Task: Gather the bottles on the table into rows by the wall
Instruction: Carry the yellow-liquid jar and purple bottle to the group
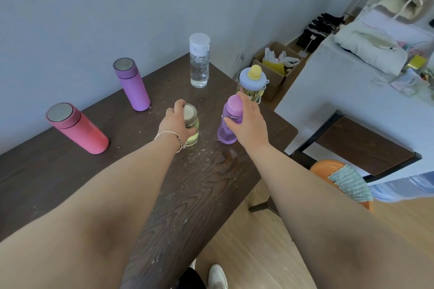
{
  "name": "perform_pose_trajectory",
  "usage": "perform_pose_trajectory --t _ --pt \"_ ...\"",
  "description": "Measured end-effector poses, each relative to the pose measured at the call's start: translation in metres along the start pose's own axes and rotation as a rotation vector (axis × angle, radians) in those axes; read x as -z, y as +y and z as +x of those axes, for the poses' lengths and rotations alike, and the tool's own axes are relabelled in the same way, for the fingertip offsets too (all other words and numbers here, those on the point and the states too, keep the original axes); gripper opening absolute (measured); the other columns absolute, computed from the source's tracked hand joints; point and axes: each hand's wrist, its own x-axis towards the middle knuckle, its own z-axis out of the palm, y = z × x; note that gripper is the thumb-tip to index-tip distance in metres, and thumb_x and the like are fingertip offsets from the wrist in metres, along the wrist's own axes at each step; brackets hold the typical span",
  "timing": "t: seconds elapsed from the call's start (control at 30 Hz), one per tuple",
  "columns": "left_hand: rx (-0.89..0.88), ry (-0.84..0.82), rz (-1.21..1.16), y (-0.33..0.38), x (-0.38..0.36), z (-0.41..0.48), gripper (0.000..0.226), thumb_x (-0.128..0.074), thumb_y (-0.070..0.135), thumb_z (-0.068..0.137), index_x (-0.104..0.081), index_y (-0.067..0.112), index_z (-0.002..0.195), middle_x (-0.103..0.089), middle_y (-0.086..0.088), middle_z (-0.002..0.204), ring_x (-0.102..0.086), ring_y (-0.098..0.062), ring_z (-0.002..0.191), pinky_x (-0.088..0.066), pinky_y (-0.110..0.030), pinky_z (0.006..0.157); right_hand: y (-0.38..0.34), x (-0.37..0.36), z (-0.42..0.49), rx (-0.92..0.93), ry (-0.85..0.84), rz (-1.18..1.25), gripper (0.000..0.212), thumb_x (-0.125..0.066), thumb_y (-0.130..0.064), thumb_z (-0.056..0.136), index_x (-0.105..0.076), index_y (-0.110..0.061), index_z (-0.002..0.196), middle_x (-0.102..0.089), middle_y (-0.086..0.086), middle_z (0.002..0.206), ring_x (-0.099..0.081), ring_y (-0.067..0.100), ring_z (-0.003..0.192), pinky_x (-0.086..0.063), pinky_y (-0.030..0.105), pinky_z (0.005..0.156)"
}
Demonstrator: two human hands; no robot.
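1. The left hand (176,124) was wrapped around a yellow-green glass bottle (192,128) standing on the dark wooden table (199,195).
2. The right hand (250,124) gripped a translucent purple bottle (226,129), just right of the left hand.
3. Beyond both hands stood a clear bottle (199,63); a purple flask (132,84) and a pink flask (77,128) stood left of them by the wall (94,7).
4. A yellow-capped bottle (252,82) stood just past the right hand.

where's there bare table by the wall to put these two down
Free: the strip along the wall between the purple flask and clear bottle, and between the pink flask and purple flask. Crowded: the right end around the yellow-capped bottle.
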Motion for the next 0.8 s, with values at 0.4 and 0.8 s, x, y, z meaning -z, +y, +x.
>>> perform_pose_trajectory --t 0.4,0.8 --pt "0.082 0.152 -0.061 -0.006 0.03 -0.053 0.074 -0.075 0.043 0.071 -0.03 0.034 0.129 -0.05 -0.006 0.119 -0.059 -0.033 0.095 -0.052 -0.043 0.085 -0.019 0.013 -0.023 0.05 -0.048 0.02 0.081 -0.076 -0.033 0.083 -0.028 -0.03 0.148 -0.042 0.003 0.141 -0.048 0.022 0.124 -0.051 0.041 0.096" --pt "0.244 0.388 -0.05 -0.044 0.09 -0.177 0.073 -0.072 0.045 0.069 -0.029 0.039 0.128 -0.051 -0.002 0.119 -0.06 -0.03 0.094 -0.053 -0.042 0.083 -0.094 0.007 -0.078 0.241 -0.198 0.126 0.076 -0.072 -0.032 0.085 -0.029 -0.036 0.147 -0.045 0.006 0.132 -0.055 0.03 0.113 -0.049 0.041 0.087"
